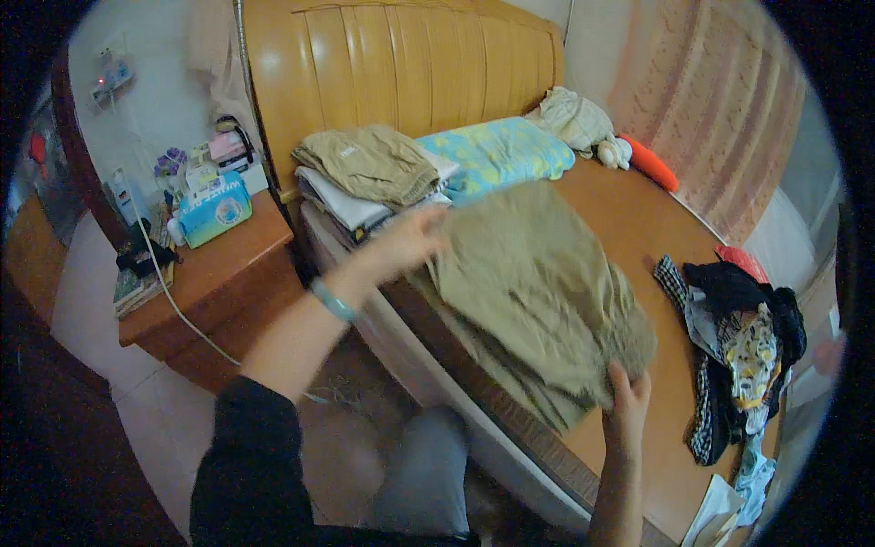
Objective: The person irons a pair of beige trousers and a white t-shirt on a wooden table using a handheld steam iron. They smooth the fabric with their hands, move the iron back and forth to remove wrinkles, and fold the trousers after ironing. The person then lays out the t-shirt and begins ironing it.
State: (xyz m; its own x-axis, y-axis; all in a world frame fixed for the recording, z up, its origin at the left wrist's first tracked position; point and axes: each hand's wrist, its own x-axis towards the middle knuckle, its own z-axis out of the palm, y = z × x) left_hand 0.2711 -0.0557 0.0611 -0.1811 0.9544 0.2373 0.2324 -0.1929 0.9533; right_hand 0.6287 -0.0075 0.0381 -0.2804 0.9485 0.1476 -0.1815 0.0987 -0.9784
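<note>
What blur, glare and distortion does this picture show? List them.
Head view: black corners and a bowed dark upright frame at left, from the fisheye lens; head view: left hand softly blurred; head view: pale glare on the headboard.

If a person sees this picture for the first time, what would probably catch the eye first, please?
Probably the large khaki garment across the middle, with the left hand at its upper left edge and the right hand holding its lower right corner. Next, perhaps the bright orange-red object at the upper right, beside the patterned curtain. The mixed heap of clothes at the right also stands out against the brown bed surface.
</note>
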